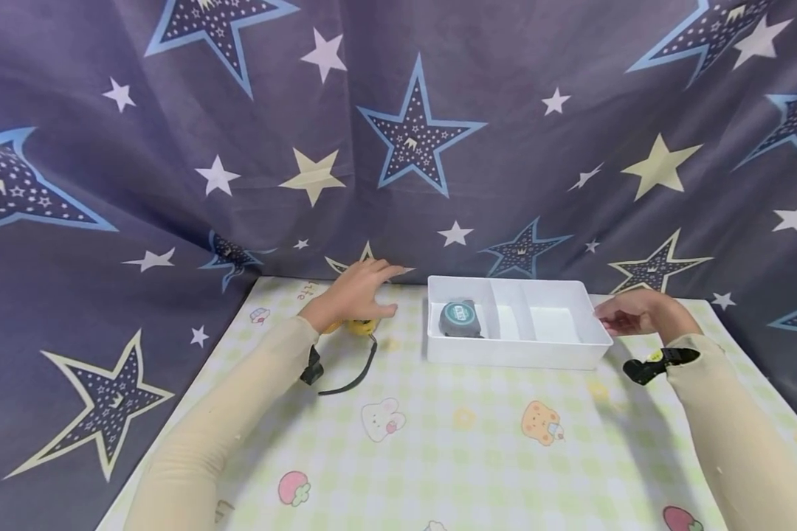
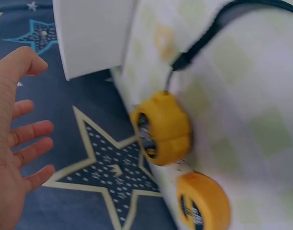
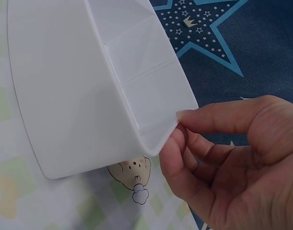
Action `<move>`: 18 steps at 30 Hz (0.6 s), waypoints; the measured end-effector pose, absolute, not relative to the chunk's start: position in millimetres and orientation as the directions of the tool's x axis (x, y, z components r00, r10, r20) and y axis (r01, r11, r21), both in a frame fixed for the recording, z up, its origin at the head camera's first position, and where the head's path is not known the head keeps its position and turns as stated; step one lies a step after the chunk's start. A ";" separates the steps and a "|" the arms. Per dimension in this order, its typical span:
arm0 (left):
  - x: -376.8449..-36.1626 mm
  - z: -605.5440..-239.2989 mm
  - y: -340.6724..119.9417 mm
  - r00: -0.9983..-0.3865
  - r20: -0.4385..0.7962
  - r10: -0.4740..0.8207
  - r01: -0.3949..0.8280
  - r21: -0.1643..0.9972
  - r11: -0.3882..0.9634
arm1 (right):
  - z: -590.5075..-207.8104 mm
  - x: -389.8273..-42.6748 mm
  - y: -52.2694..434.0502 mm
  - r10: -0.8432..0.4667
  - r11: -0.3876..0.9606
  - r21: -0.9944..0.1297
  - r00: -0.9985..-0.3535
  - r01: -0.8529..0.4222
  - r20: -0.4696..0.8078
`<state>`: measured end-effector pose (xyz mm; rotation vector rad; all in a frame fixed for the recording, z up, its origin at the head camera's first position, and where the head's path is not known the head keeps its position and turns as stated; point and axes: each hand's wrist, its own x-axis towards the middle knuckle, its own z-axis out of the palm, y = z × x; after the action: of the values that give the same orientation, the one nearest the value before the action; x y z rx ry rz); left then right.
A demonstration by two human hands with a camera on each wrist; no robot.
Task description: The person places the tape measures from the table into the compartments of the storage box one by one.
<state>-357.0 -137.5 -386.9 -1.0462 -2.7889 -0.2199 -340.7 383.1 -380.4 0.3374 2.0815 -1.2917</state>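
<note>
A white divided box point(image 1: 518, 355) stands toward the back of the table. In its left compartment lies a dark grey tape measure point(image 1: 460, 318) with a teal label. My right hand point(image 1: 644, 313) pinches the box's right end wall between thumb and fingers, as the right wrist view shows close up. Left of the box, my left hand point(image 1: 357, 295) hovers over two tape measures, fingers spread and holding nothing. One is a yellow tape measure point(image 2: 168, 132) with a black wrist strap point(image 1: 355, 380); beside it sits an orange-yellow tape measure point(image 2: 208, 203).
A checked cloth with cartoon prints point(image 1: 465, 457) covers the table. Behind it and along the sides hangs a dark blue curtain point(image 1: 305, 243) with stars. The box's middle and right compartments show bare floors. Each wrist carries a black camera strap point(image 1: 680, 357).
</note>
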 end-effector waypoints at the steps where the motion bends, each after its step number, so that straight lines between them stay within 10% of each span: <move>1: -357.3 -389.3 -139.2 -0.743 0.199 0.639 0.662 0.077 0.745 | -379.2 -340.5 383.7 -0.116 0.483 -0.699 -0.752 0.528 -0.649; 18: -351.1 -424.8 -167.5 -0.715 0.243 0.656 0.671 -0.027 0.741 | -385.6 -342.4 387.8 -0.141 0.454 -0.719 -0.755 0.526 -0.640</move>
<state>-351.1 -167.5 -424.8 -1.0477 -2.7055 -0.0917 -342.4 387.8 -385.6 0.3198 2.0604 -1.3299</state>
